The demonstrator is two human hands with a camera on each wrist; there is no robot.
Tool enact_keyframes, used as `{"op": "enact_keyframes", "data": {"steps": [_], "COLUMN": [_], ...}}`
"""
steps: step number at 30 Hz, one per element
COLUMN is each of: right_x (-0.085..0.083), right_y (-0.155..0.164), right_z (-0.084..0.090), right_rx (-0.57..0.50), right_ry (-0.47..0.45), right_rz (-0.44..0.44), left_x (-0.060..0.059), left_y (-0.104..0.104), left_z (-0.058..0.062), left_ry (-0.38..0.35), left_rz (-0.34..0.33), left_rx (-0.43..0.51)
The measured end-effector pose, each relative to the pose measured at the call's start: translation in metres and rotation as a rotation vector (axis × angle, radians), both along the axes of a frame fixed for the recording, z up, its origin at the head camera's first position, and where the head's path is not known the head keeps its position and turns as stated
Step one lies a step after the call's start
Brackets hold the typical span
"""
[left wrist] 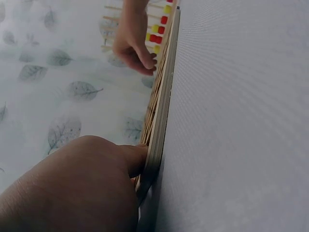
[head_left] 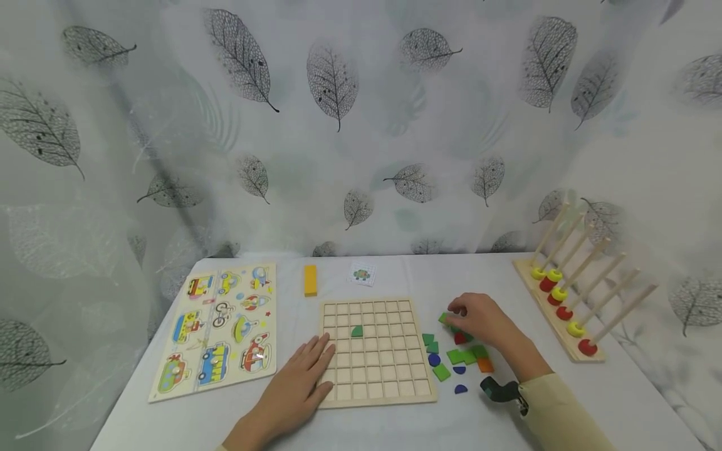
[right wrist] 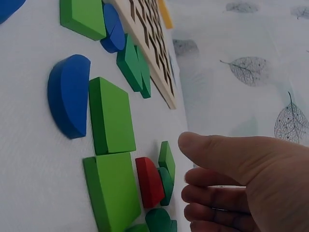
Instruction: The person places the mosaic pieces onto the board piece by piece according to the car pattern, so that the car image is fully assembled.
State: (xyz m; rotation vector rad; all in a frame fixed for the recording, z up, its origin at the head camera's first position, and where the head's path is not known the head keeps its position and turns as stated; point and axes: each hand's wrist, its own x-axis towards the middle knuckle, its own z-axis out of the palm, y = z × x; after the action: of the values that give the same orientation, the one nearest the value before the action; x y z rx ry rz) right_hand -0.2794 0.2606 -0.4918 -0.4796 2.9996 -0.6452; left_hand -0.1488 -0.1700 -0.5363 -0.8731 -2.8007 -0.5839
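- Wood makes the square board [head_left: 389, 401] in the head view, in the middle of the white table [head_left: 361, 432]. One green piece [head_left: 357, 331] sits in one of its little boxes.
- The left hand [head_left: 299, 382] rests on the board's left edge, fingers loose and long. It hides some boxes.
- The right hand [head_left: 479, 316] is by the small pieces, right of the board. It covers some, so I can't count them all. I see one red piece [head_left: 460, 338] and one orange piece [head_left: 485, 364].
- Also here: one yellow block [head_left: 310, 280], one picture puzzle [head_left: 217, 332], one bead rack [head_left: 551, 313] and one card [head_left: 362, 274], its picture too tiny to make out.
- In the left wrist view, the left thumb touches the board. The other fingers are mostly hidden.
- In the right wrist view, the right hand bends softly and holds nothing. Its thumb is near one light green piece [right wrist: 166, 161]. One blue half-circle [right wrist: 69, 96] shows whole; another blue piece [right wrist: 8, 7] is cut off at the corner.
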Motion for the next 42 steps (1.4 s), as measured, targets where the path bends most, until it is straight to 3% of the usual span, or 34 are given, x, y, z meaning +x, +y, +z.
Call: {"op": "enact_keyframes", "data": {"steps": [6, 18, 31, 42], "right_x": [-0.002, -0.003, -0.005, -0.001], "right_y": [-0.003, -0.011, -0.012, -0.015], "right_z": [0.001, 0.0, -0.005, 0.003], "right_rx": [0.042, 0.088, 0.08, 0.019], "right_ry": [-0.005, -0.056, -0.028, 0.084], "right_rz": [0.023, -0.012, 0.01, 0.079], "left_x": [-0.001, -0.001, -0.001, -0.001], "left_y": [0.0, -0.001, -0.001, -0.001], "left_z": [0.0, 0.003, 0.001, 0.001], "left_ry": [-0.01, -0.051, -0.049, -0.052], "left_rz": [0.001, 0.001, -0.006, -0.009], "left_rx": [-0.022, -0.034, -0.01, -0.011]}}
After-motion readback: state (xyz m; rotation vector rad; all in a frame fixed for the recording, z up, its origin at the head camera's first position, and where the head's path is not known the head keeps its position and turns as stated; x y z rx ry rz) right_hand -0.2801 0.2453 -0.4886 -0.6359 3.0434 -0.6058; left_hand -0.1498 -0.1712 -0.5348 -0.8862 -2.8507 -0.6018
